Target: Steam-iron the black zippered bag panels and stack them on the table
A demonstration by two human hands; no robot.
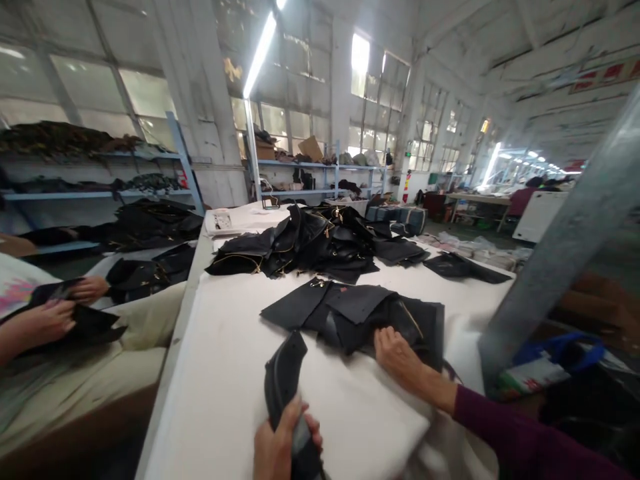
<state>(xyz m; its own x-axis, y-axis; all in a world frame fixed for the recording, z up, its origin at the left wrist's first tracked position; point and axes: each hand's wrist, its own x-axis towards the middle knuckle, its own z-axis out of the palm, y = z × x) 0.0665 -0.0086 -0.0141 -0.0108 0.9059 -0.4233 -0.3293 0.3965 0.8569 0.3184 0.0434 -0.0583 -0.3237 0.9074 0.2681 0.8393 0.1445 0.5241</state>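
My left hand (285, 437) is closed around a long, curved black piece (284, 373) that points up and away from me; it looks like leather, with a greyish patch beside my thumb. My right hand (397, 353), in a purple sleeve, has its fingers bent onto the near edge of a black panel with a gold zipper (411, 319). That panel lies among flat black pieces (357, 303) spread on the white tabletop (225, 373). My right fingertips are partly hidden against the dark material.
A heap of black zippered pieces (320, 240) covers the table's far part. On the left a co-worker's hands (63, 313) hold black material. A slanted grey metal post (555, 233) stands at the right. Blue shelves (295, 163) line the wall behind.
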